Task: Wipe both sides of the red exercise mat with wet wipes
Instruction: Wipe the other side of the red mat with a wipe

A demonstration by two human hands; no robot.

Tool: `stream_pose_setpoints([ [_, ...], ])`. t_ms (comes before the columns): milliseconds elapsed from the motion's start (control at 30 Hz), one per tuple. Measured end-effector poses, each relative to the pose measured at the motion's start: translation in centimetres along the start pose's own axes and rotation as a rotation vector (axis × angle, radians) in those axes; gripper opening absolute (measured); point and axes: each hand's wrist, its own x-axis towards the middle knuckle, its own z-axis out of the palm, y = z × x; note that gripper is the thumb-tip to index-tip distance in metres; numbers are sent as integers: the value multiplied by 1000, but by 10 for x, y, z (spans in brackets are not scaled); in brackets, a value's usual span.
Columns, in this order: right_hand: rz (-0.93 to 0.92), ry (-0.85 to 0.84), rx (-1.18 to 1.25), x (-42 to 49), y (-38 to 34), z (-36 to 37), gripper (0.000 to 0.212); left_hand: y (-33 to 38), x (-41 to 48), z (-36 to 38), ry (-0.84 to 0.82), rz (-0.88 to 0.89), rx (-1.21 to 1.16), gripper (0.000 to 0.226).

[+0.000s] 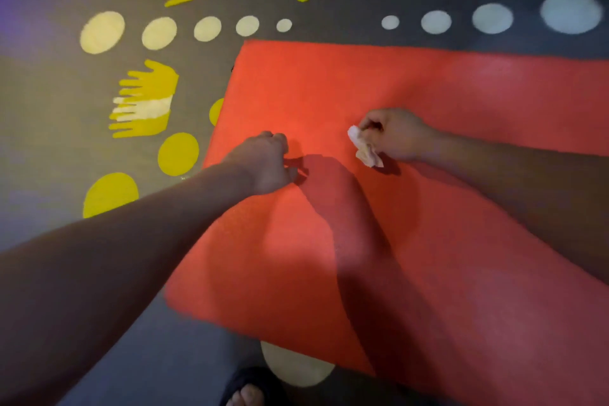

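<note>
**A:** Head view: where is your mat?

**B:** The red exercise mat [329, 82] lies spread on the spotted floor [49, 109]. It fills the centre and right of the frame and runs off the right edge, with its short end toward the left.

**A:** And your hands?

**B:** Your right hand [397, 135] pinches a crumpled wet wipe [364, 148] over the mat, right of centre. Your left hand [263, 163] is on the mat left of centre, fingers curled. I cannot tell whether it nips the mat.

**A:** How will the mat handle when you turn it?

**B:** Judge it light, soft and floppy, and probably grippy rather than slick. Take the edge at the lower left of the frame with your 2 hands well apart, or it may sag and fold. The wipe is limp, so bunch it firmly.
</note>
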Motion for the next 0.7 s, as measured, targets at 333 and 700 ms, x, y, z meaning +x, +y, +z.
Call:
stream_pose_setpoints([
  [333, -372, 178, -250, -28, 28, 20, 23, 37, 50, 34, 96, -132, 52, 54],
  [700, -178, 388, -293, 56, 63, -6, 17, 38, 48, 121, 529, -375, -150, 59],
])
